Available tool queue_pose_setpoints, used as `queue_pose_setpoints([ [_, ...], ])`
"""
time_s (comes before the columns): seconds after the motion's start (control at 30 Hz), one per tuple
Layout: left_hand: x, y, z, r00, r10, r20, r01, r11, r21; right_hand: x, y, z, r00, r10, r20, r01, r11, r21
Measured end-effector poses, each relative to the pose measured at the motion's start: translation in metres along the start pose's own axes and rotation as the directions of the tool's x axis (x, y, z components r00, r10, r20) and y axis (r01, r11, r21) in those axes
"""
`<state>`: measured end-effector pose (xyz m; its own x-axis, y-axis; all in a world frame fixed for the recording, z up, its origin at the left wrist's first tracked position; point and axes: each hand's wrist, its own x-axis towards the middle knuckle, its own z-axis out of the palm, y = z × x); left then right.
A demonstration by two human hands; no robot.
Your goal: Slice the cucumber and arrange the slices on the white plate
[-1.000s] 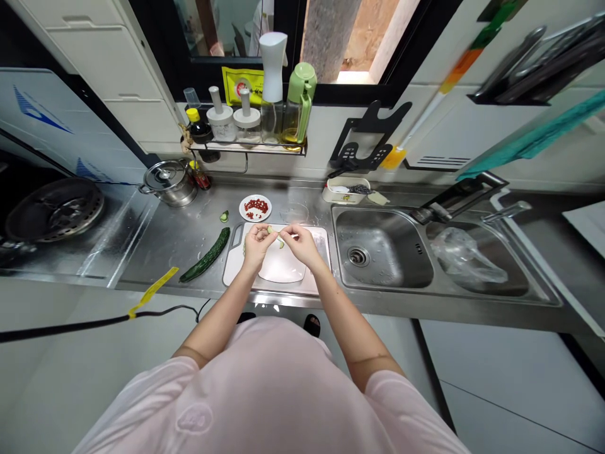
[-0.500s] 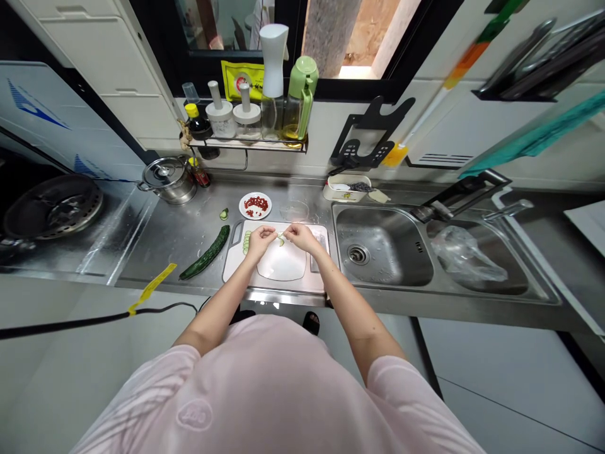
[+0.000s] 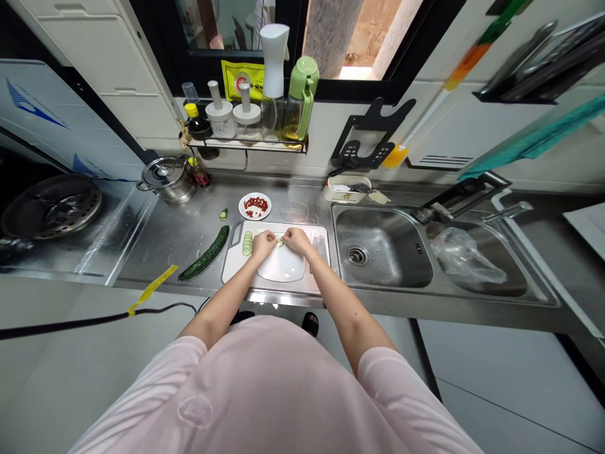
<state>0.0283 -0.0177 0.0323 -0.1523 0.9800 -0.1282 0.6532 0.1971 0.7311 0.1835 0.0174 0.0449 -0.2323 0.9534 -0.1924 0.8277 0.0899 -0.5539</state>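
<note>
Both hands are over a white plate (image 3: 282, 268) on a cutting board (image 3: 232, 268). My left hand (image 3: 263, 243) is closed in a pinch at the plate's upper left; what its fingertips hold is too small to name. My right hand (image 3: 296, 239) pinches at a small green cucumber piece (image 3: 280, 242) between the hands. A column of cucumber slices (image 3: 247, 243) lies on the board left of my left hand. Beyond the board stands a small white plate (image 3: 242, 207) with red pieces. To the left lie a long cucumber (image 3: 206, 255) and a cut cucumber end (image 3: 224, 214).
A steel pot (image 3: 170, 183) and a red bottle (image 3: 200, 175) stand at the back left. The sink (image 3: 378, 246) is right of the board, with a plastic bag (image 3: 466, 255) in its second basin. A seasoning rack (image 3: 250, 145) hangs above the counter.
My left hand has shifted slightly right, uncovering more of the slices. My right hand has dropped slightly and moved left, nearer the cucumber piece.
</note>
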Motion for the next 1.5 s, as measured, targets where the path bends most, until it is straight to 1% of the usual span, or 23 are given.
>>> queue_pose_setpoints([
  [0.1, 0.001, 0.003, 0.001, 1.0, -0.014, 0.007, 0.013, 0.995, 0.095, 0.002, 0.0, 0.004, 0.999, 0.032, 0.009, -0.031, 0.998, -0.055],
  [0.2, 0.003, 0.004, 0.002, 1.0, -0.021, 0.019, 0.018, 0.987, 0.157, 0.003, 0.0, 0.008, 0.998, 0.056, 0.013, -0.054, 0.994, -0.091],
  [0.37, 0.003, 0.007, 0.001, 0.999, -0.027, 0.047, 0.016, 0.975, 0.224, 0.003, -0.002, 0.011, 0.995, 0.098, 0.013, -0.095, 0.984, -0.149],
  [0.53, 0.002, 0.01, 0.001, 0.998, -0.025, 0.049, 0.011, 0.962, 0.273, 0.002, -0.006, 0.009, 0.995, 0.102, 0.02, -0.095, 0.972, -0.215],
  [0.83, 0.002, 0.01, 0.001, 0.997, -0.025, 0.068, 0.003, 0.95, 0.311, -0.002, -0.009, 0.006, 0.994, 0.109, 0.001, -0.105, 0.959, -0.264],
  [1.0, 0.001, 0.01, 0.0, 0.998, 0.011, 0.059, -0.03, 0.945, 0.325, -0.002, -0.009, 0.004, 0.991, 0.135, -0.006, -0.132, 0.958, -0.255],
  [1.2, 0.002, 0.009, 0.001, 0.998, 0.004, 0.057, -0.021, 0.95, 0.312, -0.005, -0.008, 0.002, 0.99, 0.144, 0.007, -0.139, 0.966, -0.219],
  [1.33, 0.0, 0.007, 0.001, 0.998, 0.024, 0.049, -0.038, 0.951, 0.307, -0.009, -0.006, 0.001, 0.987, 0.162, -0.011, -0.16, 0.963, -0.215],
  [1.5, -0.001, 0.007, 0.001, 0.998, 0.04, 0.04, -0.05, 0.95, 0.308, -0.013, -0.006, 0.001, 0.988, 0.156, -0.014, -0.155, 0.964, -0.217],
])
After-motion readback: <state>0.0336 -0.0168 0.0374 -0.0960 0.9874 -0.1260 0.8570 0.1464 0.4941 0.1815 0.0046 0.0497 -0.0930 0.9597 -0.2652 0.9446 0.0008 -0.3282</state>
